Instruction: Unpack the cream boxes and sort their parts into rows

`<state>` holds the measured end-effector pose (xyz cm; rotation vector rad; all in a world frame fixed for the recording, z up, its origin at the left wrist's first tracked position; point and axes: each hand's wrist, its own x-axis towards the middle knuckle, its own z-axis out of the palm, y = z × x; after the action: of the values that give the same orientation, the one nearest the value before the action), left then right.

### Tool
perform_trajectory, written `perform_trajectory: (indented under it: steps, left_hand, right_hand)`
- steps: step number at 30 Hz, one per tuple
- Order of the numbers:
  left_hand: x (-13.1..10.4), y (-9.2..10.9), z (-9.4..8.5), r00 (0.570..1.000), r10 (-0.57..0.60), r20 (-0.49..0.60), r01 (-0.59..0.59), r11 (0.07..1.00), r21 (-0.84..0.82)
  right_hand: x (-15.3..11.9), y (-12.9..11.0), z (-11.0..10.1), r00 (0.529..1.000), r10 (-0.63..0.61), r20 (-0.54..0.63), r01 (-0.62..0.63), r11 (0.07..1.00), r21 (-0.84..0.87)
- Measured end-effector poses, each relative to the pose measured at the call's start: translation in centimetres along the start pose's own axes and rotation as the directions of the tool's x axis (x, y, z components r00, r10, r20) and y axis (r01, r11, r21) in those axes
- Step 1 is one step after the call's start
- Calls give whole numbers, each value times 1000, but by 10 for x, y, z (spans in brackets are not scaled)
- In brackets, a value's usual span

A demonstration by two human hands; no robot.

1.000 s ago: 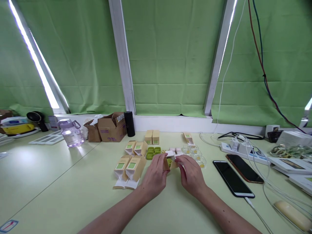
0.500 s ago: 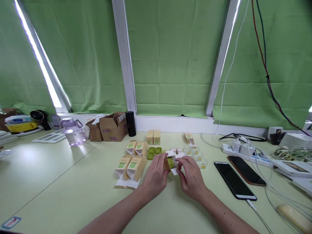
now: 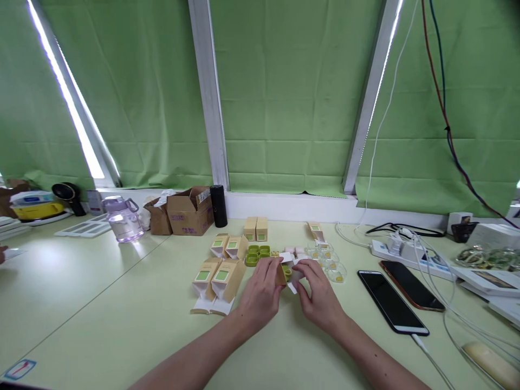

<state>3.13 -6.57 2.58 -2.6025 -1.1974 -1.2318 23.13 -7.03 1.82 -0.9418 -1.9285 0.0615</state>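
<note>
My left hand (image 3: 260, 291) grips a small tan cardboard box (image 3: 280, 276) lying on its side, its open mouth with white flaps facing right. Inside the mouth sits a green piece (image 3: 287, 272), partly hidden. The thumb and fingers of my right hand (image 3: 320, 295) are closed on a white flap at that mouth. Left of my hands stand several similar boxes (image 3: 227, 275) with green labels and open flaps. Behind my left hand are small green containers (image 3: 252, 260). Clear round plastic pieces (image 3: 336, 272) with yellow in them lie behind my right hand.
Two tan boxes (image 3: 255, 228) stand farther back, and another box (image 3: 316, 231) lies open at the back right. Phones (image 3: 392, 300), cables and a power strip (image 3: 382, 249) occupy the right. A water jug (image 3: 122, 221) and brown cartons (image 3: 189, 214) stand back left. Another person's hand (image 3: 2, 254) shows at the left edge.
The held box has turned and shifted slightly to the right, and my right fingers are closer in on its flap. At the far left edge, more of the other person's hand shows.
</note>
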Motion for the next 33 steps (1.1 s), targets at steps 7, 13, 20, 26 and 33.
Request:
perform_trajectory:
  steps: [7, 13, 20, 26, 33]
  left_hand:
    - [0, 3, 2, 994, 94, 49, -98, 990, 99]
    - [0, 4, 3, 991, 118, 64, -127, 980, 154]
    - [2, 1, -1, 997, 67, 43, -73, 983, 171]
    - [3, -1, -2, 998, 50, 34, -55, 980, 194]
    - [4, -4, -1, 997, 71, 3, -70, 969, 238]
  right_hand:
    - [2, 0, 11, 978, 209, -23, -205, 971, 122]
    - [3, 1, 13, 961, 270, -61, -256, 951, 175]
    - [3, 2, 8, 929, 359, -84, -309, 882, 356]
    - [3, 1, 6, 861, 508, -39, -432, 768, 473]
    - [8, -3, -3, 835, 547, -48, -373, 630, 681]
